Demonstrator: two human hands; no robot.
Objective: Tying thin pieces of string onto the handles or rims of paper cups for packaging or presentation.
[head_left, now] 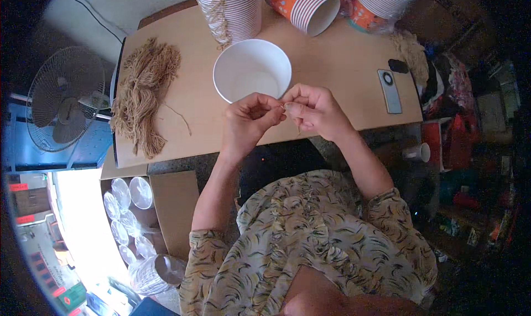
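Fingertip to fingertip, my left hand (248,122) and my right hand (319,112) meet in a pinch just in front of a round white paper tub (251,67). Between them is a thin tan strand of twine, mostly hidden by the fingers; a short end seems to hang below my right hand. The tub's open mouth faces me, and nothing shows inside it. To the left lies a thick bundle of tan twine (145,86), with one loose strand (180,118) trailing toward my left hand.
Behind the tub stands a tall stack of orange-and-white paper tubs (235,14), with twine hanging down it. More stacks (315,9) lie to its right. A phone (390,92) rests at the table's right. A fan (66,97) and a carton of plastic-wrapped cups (176,205) are at left.
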